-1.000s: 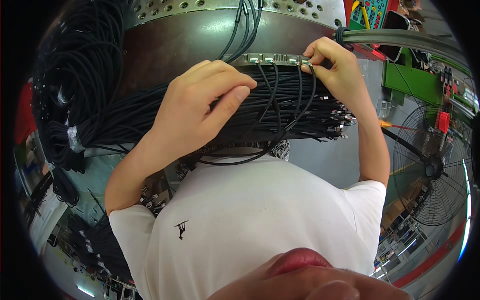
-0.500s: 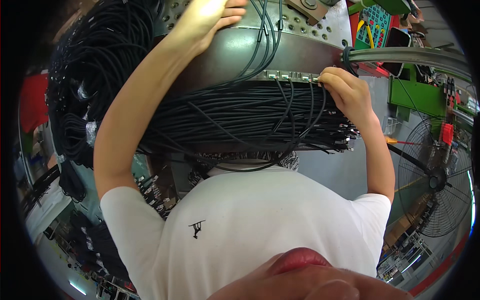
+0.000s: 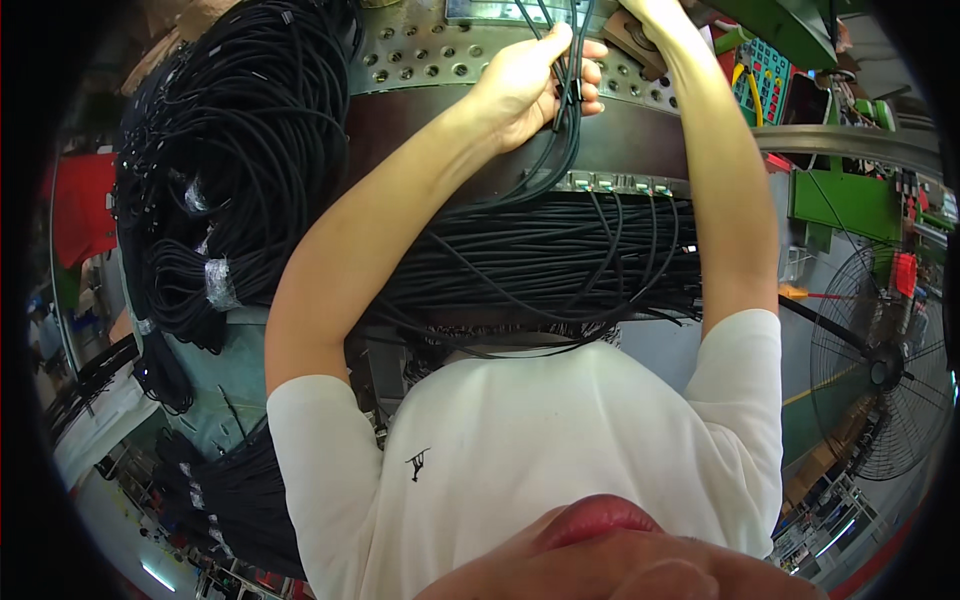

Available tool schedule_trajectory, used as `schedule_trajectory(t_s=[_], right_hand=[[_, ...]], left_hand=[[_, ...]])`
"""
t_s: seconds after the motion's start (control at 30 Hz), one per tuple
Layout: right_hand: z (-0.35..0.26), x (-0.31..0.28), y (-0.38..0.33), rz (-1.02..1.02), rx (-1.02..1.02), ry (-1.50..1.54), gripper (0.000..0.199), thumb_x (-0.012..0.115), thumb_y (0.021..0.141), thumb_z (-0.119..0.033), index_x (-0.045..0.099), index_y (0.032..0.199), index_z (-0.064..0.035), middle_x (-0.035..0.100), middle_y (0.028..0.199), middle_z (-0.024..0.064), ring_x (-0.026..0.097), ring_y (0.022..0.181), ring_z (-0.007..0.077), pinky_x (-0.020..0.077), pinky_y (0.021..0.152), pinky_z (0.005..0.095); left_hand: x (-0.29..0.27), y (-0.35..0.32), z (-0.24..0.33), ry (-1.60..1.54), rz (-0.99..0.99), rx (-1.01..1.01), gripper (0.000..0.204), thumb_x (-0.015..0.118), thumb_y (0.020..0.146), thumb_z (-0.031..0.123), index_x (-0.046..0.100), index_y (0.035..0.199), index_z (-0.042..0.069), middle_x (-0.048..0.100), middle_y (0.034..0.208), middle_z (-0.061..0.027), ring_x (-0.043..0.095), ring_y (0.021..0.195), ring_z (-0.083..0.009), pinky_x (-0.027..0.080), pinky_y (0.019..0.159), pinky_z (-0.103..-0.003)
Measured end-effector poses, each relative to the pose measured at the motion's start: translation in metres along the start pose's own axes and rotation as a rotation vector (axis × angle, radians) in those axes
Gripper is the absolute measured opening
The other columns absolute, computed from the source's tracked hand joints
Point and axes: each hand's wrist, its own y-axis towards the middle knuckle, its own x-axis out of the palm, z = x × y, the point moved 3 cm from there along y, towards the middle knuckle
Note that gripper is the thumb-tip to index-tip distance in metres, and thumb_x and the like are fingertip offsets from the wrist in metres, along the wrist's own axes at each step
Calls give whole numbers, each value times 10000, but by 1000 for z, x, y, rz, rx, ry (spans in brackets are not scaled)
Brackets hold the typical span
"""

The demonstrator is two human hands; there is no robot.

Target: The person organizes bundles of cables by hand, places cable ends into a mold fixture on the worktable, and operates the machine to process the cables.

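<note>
Workshop, perforated metal panel, standing fan

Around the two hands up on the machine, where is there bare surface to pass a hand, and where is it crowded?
Bare: the brown band between the perforated plate and the connector row, left of the left hand. Crowded: black cables below the connectors and coils at left. The right hand is cut off at the frame's top.
</note>
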Motion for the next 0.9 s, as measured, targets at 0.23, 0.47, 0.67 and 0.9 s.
schedule_trajectory(t_s=[0.23, 0.47, 0.67, 0.9], right_hand=[[-14, -22, -17, 25, -21, 17, 229, 629, 852, -210, 649, 901, 13, 642, 822, 169, 614, 741, 288, 476, 660, 389], [0, -42, -53, -75, -218, -9, 160, 656, 821, -129, 680, 916, -2, 676, 836, 132, 637, 773, 259, 483, 694, 354], [-36, -62, -92, -105, -413, 208, 167, 630, 845, -209, 664, 888, -51, 632, 837, 75, 587, 807, 263, 427, 828, 361], [-58, -29, -78, -318, -260, 533, 188, 605, 843, -221, 641, 824, -37, 621, 775, 106, 582, 734, 273, 469, 648, 360]], left_hand=[[31, -19, 29, -166, -25, -2, 375, 360, 1022, 316, 529, 1100, -9, 510, 715, -9, 509, 627, -132, 485, 617, -291], [44, -98, 24, -146, -15, -113, 248, 393, 1017, 290, 500, 915, 91, 334, 590, 75, 278, 490, -30, 273, 450, -189], [18, -179, 75, -263, -163, 30, 276, 403, 1008, 278, 436, 761, 160, 273, 493, 83, 225, 384, -26, 182, 331, -192], [-144, -229, 177, -262, 55, 658, 275, 373, 1004, 177, 440, 761, 67, 283, 553, 24, 275, 453, -100, 280, 425, -258]])
